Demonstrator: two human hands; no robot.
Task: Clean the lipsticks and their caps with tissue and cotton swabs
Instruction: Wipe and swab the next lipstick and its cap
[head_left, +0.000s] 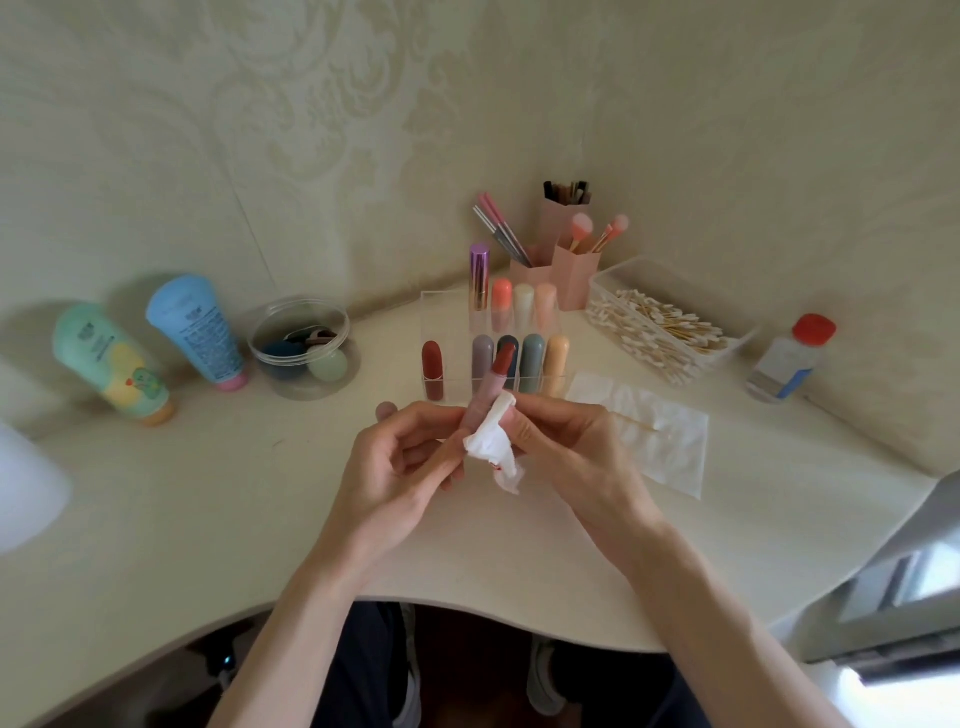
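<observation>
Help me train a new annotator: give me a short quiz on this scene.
1. True or false: the left hand holds an uncapped lipstick.
2. What does the right hand pinch? A. a spoon B. a stained tissue C. a comb
3. Fill in: the bottle at the far right has a ___ cap.
Key: 1 true; 2 B; 3 red.
</observation>
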